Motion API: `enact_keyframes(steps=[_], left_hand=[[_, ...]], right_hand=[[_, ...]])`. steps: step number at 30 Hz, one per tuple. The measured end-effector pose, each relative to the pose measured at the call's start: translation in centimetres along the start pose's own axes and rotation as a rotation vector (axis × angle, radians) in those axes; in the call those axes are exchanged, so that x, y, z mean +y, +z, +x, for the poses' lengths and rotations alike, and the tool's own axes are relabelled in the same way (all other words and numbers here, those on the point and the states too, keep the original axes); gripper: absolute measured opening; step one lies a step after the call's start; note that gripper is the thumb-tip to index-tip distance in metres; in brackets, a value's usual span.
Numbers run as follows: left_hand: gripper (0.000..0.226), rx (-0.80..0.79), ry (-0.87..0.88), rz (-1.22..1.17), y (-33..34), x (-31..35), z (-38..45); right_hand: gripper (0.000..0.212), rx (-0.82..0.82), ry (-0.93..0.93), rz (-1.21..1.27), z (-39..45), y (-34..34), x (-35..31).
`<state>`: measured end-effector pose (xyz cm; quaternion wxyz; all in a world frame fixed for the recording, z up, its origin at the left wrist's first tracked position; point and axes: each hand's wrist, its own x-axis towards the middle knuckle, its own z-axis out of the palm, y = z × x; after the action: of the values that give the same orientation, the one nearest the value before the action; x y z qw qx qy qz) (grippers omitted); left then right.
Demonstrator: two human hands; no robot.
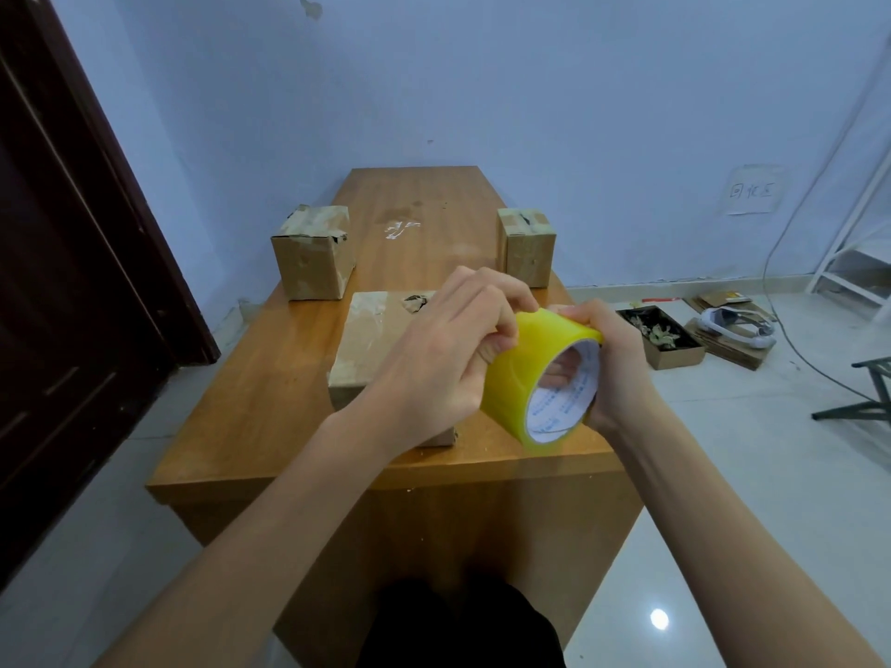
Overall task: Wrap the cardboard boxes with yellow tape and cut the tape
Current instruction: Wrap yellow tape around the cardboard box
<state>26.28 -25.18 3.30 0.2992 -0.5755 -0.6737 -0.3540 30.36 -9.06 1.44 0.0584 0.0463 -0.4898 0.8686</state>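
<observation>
right hand (619, 364) grasps the tape roll (540, 378); left hand (448, 349) pinches at its surface, apparently seeking the tape end. next, judged: peel the end free and stick it to the box (371, 349) near the table's (241, 417) front edge.

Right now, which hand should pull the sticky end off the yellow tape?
Probably the left hand. Its fingertips already pinch at the outer surface of the yellow tape roll, while the right hand grips the roll through its core, steadying it above the nearest cardboard box.
</observation>
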Motion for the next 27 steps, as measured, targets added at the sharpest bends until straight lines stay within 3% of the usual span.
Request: enact_keyframes(steps=[6, 14, 27], left_hand=[[0.016, -0.054, 0.030, 0.023, -0.4, -0.4, 0.0], [0.019, 0.025, 0.075, 0.072, -0.2, -0.4, -0.3], [0.025, 0.028, 0.006, 0.088, 0.7, -0.1, -0.3]], right_hand=[[0.030, -0.046, 0.038, 0.051, 0.1, 0.1, 0.2], [0.032, -0.059, 0.026, 0.046, 0.3, 0.3, -0.3], [0.031, -0.032, 0.034, 0.063, 0.2, 0.1, -0.2]])
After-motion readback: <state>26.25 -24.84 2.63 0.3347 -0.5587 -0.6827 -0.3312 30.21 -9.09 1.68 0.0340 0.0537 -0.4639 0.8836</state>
